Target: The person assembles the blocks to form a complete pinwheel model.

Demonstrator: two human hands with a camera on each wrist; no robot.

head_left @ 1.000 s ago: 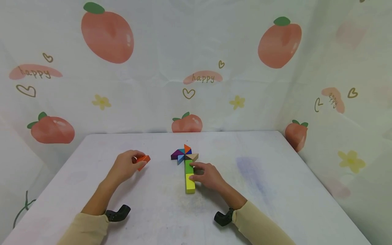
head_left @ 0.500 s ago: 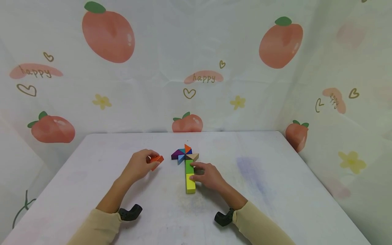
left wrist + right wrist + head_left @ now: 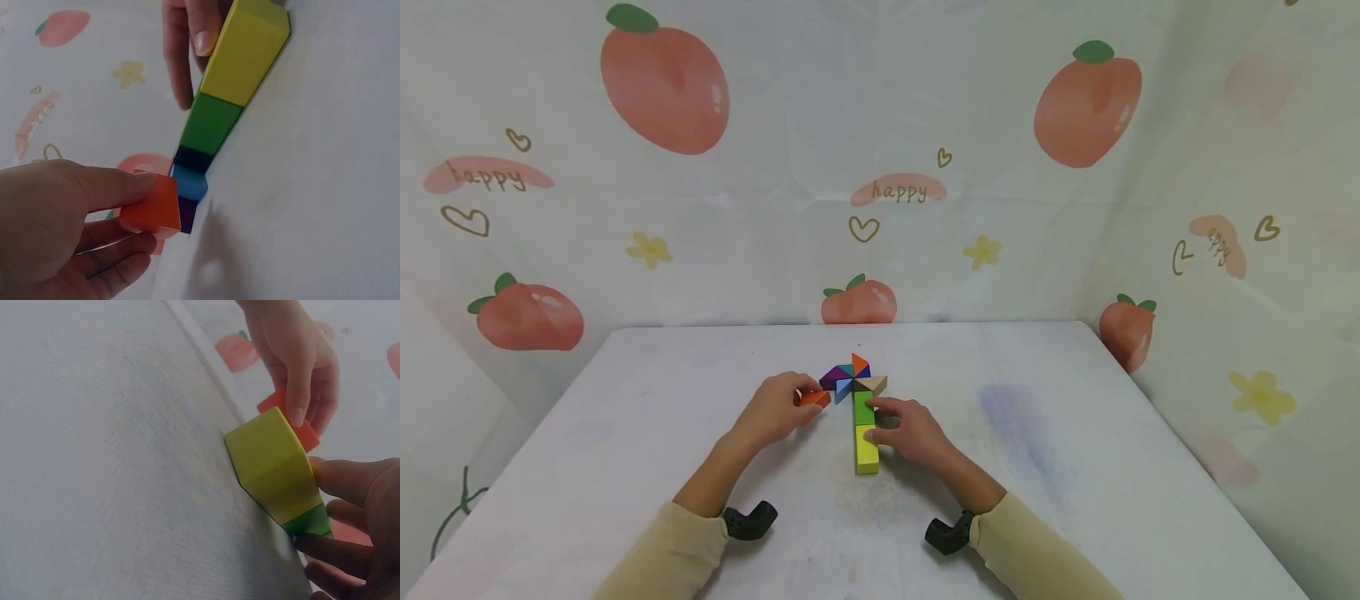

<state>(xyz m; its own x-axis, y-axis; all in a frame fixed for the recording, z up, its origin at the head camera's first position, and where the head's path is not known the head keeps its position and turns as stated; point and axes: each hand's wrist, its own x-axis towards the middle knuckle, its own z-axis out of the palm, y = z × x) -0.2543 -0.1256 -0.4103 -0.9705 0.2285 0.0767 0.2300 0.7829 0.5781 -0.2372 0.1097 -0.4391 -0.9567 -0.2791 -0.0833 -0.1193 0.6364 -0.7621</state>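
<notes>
My left hand (image 3: 777, 410) pinches an orange-red block (image 3: 815, 400) between thumb and fingers, just left of the pinwheel of small coloured blocks. In the left wrist view the block (image 3: 156, 205) overlaps the purple piece (image 3: 187, 215). The pinwheel shows a purple block (image 3: 832, 379), a light blue triangle (image 3: 842, 390), a tan triangle (image 3: 872, 384) and an orange triangle (image 3: 859, 365), among others. Below it, a green block (image 3: 863, 407) and a yellow block (image 3: 867, 452) form a straight stem. My right hand (image 3: 916, 430) rests against the stem's right side, thumb at the yellow block, fingers by the green.
The blocks lie on a white table (image 3: 1037, 517) with a faint blue-purple stain (image 3: 1018, 421) on the right. A fruit-print cloth (image 3: 775, 167) hangs behind. Each wrist wears a black device, such as the left one (image 3: 751, 522). A green cord (image 3: 463, 504) shows at the far left.
My left hand has moved right with the orange-red block, from well left of the pinwheel to close beside it. My right hand and the laid blocks have stayed put.
</notes>
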